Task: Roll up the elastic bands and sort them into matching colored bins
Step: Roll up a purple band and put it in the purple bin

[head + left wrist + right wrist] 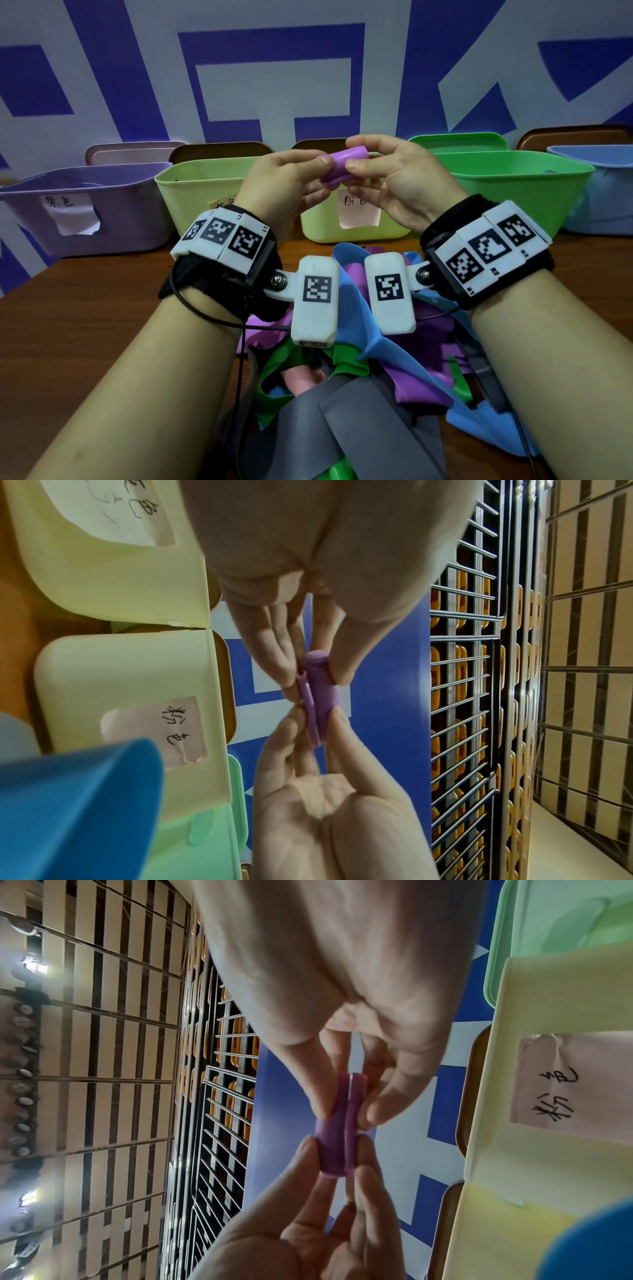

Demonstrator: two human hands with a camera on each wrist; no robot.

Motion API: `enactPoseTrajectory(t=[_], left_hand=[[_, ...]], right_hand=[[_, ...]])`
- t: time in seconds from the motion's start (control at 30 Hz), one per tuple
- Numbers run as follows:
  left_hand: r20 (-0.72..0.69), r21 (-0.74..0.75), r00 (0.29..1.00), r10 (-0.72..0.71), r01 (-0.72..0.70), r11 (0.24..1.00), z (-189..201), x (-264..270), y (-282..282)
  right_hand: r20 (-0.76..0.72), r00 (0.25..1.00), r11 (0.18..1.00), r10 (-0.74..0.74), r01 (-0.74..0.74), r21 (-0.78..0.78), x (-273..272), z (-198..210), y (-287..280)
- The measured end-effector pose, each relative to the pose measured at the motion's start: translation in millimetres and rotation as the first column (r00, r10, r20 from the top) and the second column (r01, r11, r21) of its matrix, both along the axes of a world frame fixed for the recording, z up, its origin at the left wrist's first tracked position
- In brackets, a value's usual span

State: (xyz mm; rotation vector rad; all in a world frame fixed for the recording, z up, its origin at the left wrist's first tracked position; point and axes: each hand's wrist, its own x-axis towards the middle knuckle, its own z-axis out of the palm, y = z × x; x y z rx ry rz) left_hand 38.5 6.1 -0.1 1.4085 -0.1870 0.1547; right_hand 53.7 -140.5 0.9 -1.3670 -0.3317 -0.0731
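1. Left hand: thumb and fingers closed in a pinch on one end of the purple roll. I hold it in the air, above the table and in front of the row of bins.
2. Right hand: thumb and fingers pinch the other end of the same roll. Both wrist views confirm fingertips on both sides, palms otherwise holding nothing.
3. Roll state: wound tight. The left wrist view shows a loose outer edge standing slightly off the roll, so I judge the last turn is not yet seated.
4. Doing this step well: keep thumb pressure on the seam while the fingers turn the tail under; keep both ends square so the roll does not cone out. Do not ease either pinch before the tail lies flat, since I expect the band to spring open.
5. Target: the purple bin, far left of the row, well apart from the hands. Nearer bins are two yellow-green ones, then the green bin and the blue bin on the right.
6. Below my wrists: the pile of loose bands on the wooden table, in blue, purple, green, pink and grey, not yet rolled. Much of the task remains.
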Motion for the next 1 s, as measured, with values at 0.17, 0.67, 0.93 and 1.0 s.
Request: enactPoseTrajectory(t=[0.17,0.67,0.93,1.0], left_hand=[[0.019,-0.038,1.000,0.001,0.000,0.999,0,2,1],[0.073,0.121,0.996,0.054,-0.063,0.991,-5,6,2],[0.064,0.062,0.990,-0.126,0.122,0.991,-1,-1,2],[0.055,-0.007,0.981,-0.188,0.188,0.982,5,-6,8]], right_hand=[[-0.001,1.000,1.000,0.022,-0.022,0.003,2,-2,0],[0.059,0.995,0.997,-0.076,0.076,0.001,4,-3,7],[0.084,0.993,0.996,-0.078,0.081,-0.029,1,0,5],[0.113,0.992,0.998,-0.048,0.051,-0.023,-4,5,5]])
